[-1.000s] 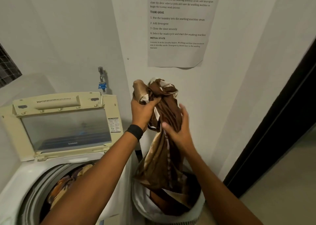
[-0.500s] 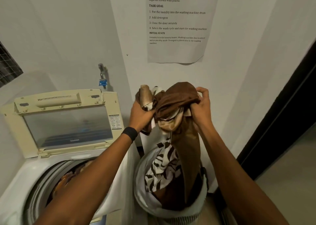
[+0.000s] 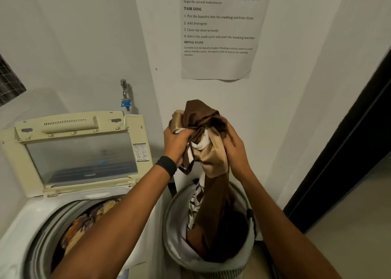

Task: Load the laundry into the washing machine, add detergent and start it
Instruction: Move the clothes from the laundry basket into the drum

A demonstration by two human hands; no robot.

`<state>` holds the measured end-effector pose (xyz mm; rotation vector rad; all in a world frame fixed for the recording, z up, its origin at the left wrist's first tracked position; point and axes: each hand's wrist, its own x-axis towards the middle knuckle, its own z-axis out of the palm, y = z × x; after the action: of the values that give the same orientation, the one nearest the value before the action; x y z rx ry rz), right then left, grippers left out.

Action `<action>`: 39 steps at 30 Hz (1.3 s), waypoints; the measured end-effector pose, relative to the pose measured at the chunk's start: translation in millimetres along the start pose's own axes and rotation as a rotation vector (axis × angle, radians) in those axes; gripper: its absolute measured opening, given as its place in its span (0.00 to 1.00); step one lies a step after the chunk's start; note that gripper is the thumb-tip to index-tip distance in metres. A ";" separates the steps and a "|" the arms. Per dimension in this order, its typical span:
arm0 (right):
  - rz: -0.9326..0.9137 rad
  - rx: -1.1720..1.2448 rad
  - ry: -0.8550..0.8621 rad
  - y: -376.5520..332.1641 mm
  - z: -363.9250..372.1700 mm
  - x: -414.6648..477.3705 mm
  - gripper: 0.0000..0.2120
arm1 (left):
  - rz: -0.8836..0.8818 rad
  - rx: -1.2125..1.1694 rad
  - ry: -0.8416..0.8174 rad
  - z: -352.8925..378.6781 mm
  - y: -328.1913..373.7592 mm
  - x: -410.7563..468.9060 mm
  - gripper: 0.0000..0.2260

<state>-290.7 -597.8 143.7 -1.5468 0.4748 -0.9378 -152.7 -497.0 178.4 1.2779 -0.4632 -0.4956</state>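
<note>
While standing between the washing machine [image 3: 25,225] and the laundry basket [image 3: 169,225], held a glossy brown cloth [image 3: 203,120] bunched up in front of the wall, directly above the basket. Gripped it on the left side with the left hand [image 3: 176,145], fingers curled tight into the folds beside a tan and white patch. Clamped the right hand [image 3: 234,149] on the opposite side, fingers wrapped over the fabric. Let a long brown tail hang from the bundle straight down into the basket, next to a white piece with a dark leaf-like pattern [image 3: 196,202]. Wore a black wristband [image 3: 166,165] on the left arm.

Had the machine's cream lid [image 3: 80,153] raised upright against the wall, grey window facing forward. Found orange and brown patterned laundry [image 3: 84,223] lying in the drum, partly hidden behind the left forearm; possibly one item, possibly several, too dim to tell. Had the basket on the floor just right of the machine.

Faced a tap [image 3: 124,94] with a blue fitting on the wall above the lid, a printed instruction sheet [image 3: 220,67] higher up to the right, and a dark door frame [image 3: 349,151] along the right edge.
</note>
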 end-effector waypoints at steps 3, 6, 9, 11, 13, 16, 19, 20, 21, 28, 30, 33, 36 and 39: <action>0.187 -0.204 -0.125 45.0 -1.2 -37.4 0.41 | 0.071 -0.010 -0.029 -0.2 11.0 7.6 0.12; 0.381 -0.382 -0.298 88.5 -8.5 -70.6 0.33 | 0.115 -0.015 0.004 -3.9 19.7 17.3 0.12; 0.313 -0.341 -0.183 79.5 -16.3 -68.5 0.16 | 0.154 0.135 0.177 -18.2 17.0 26.9 0.17; 0.189 -0.245 -0.011 48.6 -24.6 -50.7 0.15 | 0.209 0.375 0.278 -30.3 7.5 30.1 0.18; 0.026 -0.143 0.149 11.7 -31.0 -25.7 0.19 | 0.224 0.623 0.323 -41.2 -6.0 26.4 0.17; -0.129 -0.244 0.141 -25.6 -19.5 2.6 0.21 | 0.178 0.746 0.323 -35.7 -17.0 17.4 0.16; -0.209 -0.447 0.002 -28.2 15.6 11.5 0.18 | 0.162 0.554 0.090 -10.6 -12.8 5.4 0.17; -0.194 -0.425 -0.049 -28.3 26.6 10.7 0.17 | 0.119 0.432 -0.017 -5.6 -9.1 1.2 0.20; -0.184 -0.399 -0.075 -26.8 32.7 10.1 0.17 | 0.059 0.297 -0.117 -5.9 -7.8 -0.9 0.23; -0.082 -0.212 -0.077 -9.8 40.1 1.0 0.22 | -0.015 0.142 -0.220 -11.0 -10.0 -3.5 0.34; -0.078 -0.135 -0.137 -6.0 41.9 -4.7 0.26 | 0.030 0.142 -0.039 -7.1 -12.3 -1.4 0.27; -0.113 -0.135 -0.074 7.0 31.5 -15.9 0.35 | 0.061 0.159 0.100 -5.4 -16.3 2.0 0.16; 0.051 -0.232 -0.018 45.0 18.3 -40.2 0.50 | 0.016 0.025 0.222 -5.5 -9.8 14.1 0.14; 0.260 -0.401 -0.237 87.2 -0.5 -59.9 0.35 | 0.062 0.063 0.262 -9.9 -1.5 27.5 0.17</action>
<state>-308.4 -571.6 42.7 -1.8746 0.7035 -0.4663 -124.9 -505.7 176.2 1.3632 -0.2991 -0.2578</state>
